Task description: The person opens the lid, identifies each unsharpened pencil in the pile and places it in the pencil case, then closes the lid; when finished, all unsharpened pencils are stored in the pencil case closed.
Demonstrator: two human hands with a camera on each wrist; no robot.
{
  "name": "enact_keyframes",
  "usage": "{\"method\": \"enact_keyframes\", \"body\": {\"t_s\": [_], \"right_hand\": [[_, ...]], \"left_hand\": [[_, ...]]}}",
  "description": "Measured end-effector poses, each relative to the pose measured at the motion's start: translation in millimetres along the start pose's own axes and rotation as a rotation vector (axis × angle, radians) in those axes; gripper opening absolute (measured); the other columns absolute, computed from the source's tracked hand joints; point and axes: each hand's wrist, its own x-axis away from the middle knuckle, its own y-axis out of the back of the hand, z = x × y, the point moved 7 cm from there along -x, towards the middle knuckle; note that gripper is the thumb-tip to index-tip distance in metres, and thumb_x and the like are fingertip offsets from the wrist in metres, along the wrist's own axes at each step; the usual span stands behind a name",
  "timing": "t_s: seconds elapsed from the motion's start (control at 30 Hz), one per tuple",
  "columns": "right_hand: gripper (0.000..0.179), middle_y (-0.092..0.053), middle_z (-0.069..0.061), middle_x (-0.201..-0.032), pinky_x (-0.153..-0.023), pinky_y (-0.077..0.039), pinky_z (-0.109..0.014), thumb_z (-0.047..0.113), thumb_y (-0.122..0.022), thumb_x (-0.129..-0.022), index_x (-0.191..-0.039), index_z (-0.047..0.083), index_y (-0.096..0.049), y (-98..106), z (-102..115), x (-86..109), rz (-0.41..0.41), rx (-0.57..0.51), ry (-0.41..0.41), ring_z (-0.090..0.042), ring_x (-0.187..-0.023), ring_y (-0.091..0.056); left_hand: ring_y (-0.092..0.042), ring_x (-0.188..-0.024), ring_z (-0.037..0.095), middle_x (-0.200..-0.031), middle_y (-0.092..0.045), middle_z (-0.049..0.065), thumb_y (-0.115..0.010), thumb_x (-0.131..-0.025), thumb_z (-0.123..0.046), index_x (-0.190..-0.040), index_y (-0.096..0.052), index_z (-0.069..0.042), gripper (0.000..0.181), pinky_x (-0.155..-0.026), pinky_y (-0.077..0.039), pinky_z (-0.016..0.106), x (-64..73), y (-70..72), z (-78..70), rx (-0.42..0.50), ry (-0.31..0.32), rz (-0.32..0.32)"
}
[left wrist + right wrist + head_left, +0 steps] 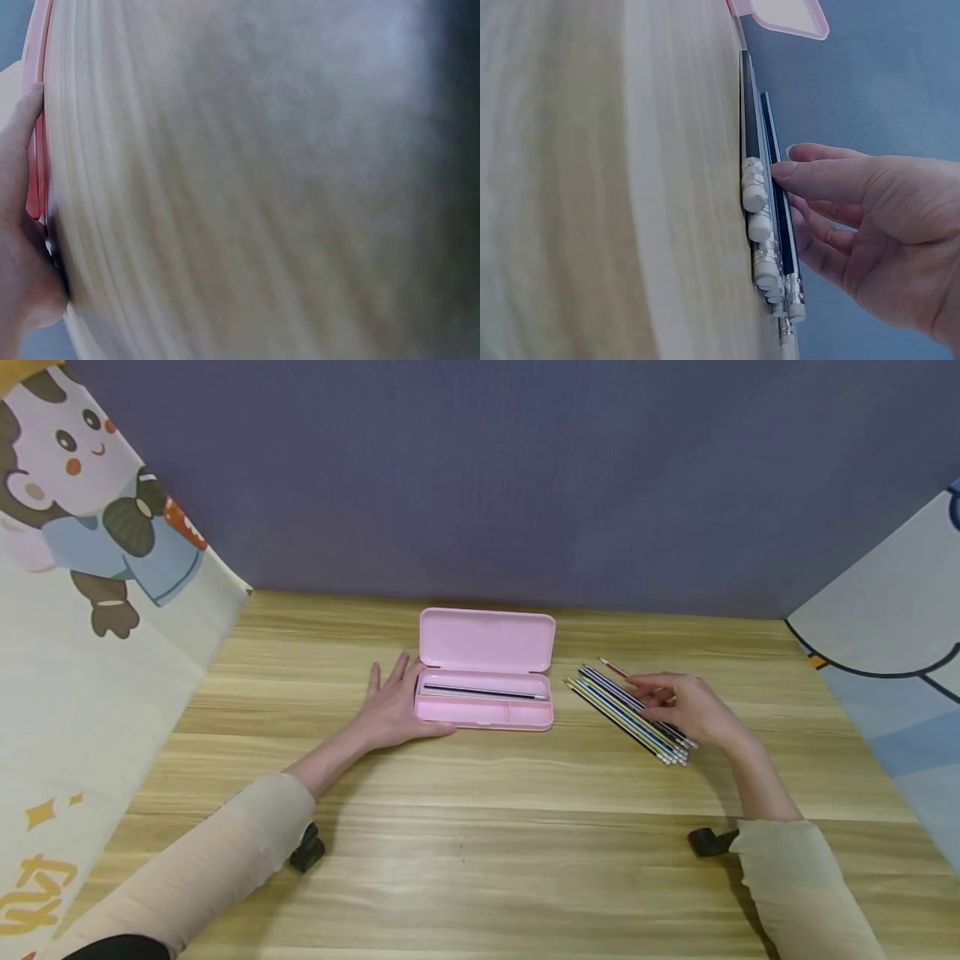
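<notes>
An opened pink pencil case (487, 643) stands mid-table, lid raised, with a dark striped pencil (483, 692) in its long rear compartment. My left hand (393, 710) rests against the case's left end, fingers spread and thumb straight along the front edge. To the right of the case lies a slanted bunch of pencils (618, 714) with white erasers. My right hand (690, 703) is over this bunch, thumb and fingers bent on either side but apart. In the right wrist view, the thumb meets a dark pencil (786, 232) on top; the fingers behind it are partly hidden.
A red pencil (613, 667) lies just behind the bunch, partly covered by my right hand. A grey-blue panel (480, 485) rises at the table's back edge. Printed panels (97, 568) flank both sides of the wooden table (480, 852).
</notes>
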Motion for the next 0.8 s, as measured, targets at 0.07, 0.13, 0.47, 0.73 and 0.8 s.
{"method": "enact_keyframes", "body": {"t_s": [0.07, 0.13, 0.47, 0.73, 0.8], "right_hand": [[0.05, -0.074, -0.022, -0.116, -0.072, -0.056, -0.02, -0.002, -0.073, -0.091, -0.139, -0.001, -0.061, 0.7, 0.8, 0.2, 0.001, 0.0, 0.005, -0.016, -0.089, -0.071], [0.048, -0.074, -0.022, -0.115, -0.073, -0.057, -0.019, -0.003, -0.071, -0.092, -0.139, -0.001, -0.062, 2.4, 2.2, 0.8, -0.003, 0.004, 0.014, -0.017, -0.09, -0.071], [0.042, -0.075, -0.017, -0.116, -0.077, -0.056, -0.018, 0.004, -0.068, -0.097, -0.139, 0.007, -0.064, 13.0, 10.9, 3.8, -0.034, 0.046, 0.035, 0.001, -0.093, -0.064], [0.046, -0.072, -0.018, -0.115, -0.073, -0.053, -0.017, 0.008, -0.067, -0.099, -0.144, 0.005, -0.059, 17.2, 24.1, -2.1, -0.071, -0.008, 0.041, 0.005, -0.093, -0.06], [0.048, -0.072, -0.017, -0.114, -0.074, -0.053, -0.016, 0.008, -0.068, -0.098, -0.145, 0.005, -0.058, 18.1, 31.8, -6.5, -0.093, -0.013, 0.06, 0.005, -0.094, -0.06]], "left_hand": [[-0.003, -0.164, 0.032, -0.169, -0.028, 0.019, -0.081, -0.073, -0.067, -0.157, -0.028, -0.014, 0.113, -0.128, 0.014, 0.061, -0.1, 0.2, 0.1, 0.0, 0.0, 0.0], [-0.003, -0.164, 0.031, -0.169, -0.028, 0.018, -0.081, -0.073, -0.068, -0.157, -0.027, -0.014, 0.113, -0.128, 0.014, 0.061, -0.1, 0.0, 0.0, -0.002, 0.002, 0.003], [-0.003, -0.164, 0.03, -0.17, -0.027, 0.019, -0.08, -0.073, -0.069, -0.157, -0.027, -0.014, 0.114, -0.128, 0.015, 0.06, -1.3, -1.6, 1.4, -0.005, 0.005, 0.005], [-0.003, -0.164, 0.03, -0.169, -0.028, 0.019, -0.08, -0.072, -0.069, -0.156, -0.028, -0.014, 0.113, -0.128, 0.015, 0.06, -1.7, -1.7, 2.1, -0.005, 0.001, 0.001], [-0.003, -0.164, 0.031, -0.17, -0.026, 0.02, -0.081, -0.072, -0.069, -0.156, -0.029, -0.014, 0.113, -0.128, 0.014, 0.061, -1.6, -0.6, 2.2, -0.003, -0.001, -0.002]]}}
